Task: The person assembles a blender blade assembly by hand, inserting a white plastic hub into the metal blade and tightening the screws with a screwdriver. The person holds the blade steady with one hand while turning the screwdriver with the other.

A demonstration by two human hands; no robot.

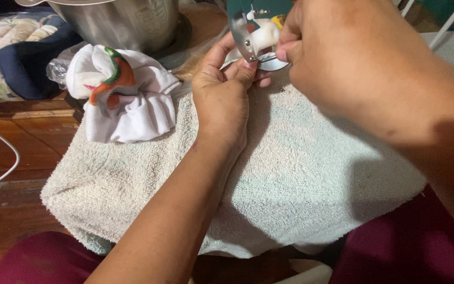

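Left hand (223, 84) and right hand (332, 58) both pinching a round metal disc (248, 37) above pale towel (269, 173); white cloth (132, 100) left of disc.

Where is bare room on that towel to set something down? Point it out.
Free: the pale towel between the left forearm and right forearm, and its near-left corner below the white cloth. Crowded: the far edge, where the left hand and right hand hold a metal disc beside the steel pot.

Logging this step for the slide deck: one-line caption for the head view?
Both hands, left hand and right hand, hold a round metal disc above a pale towel.
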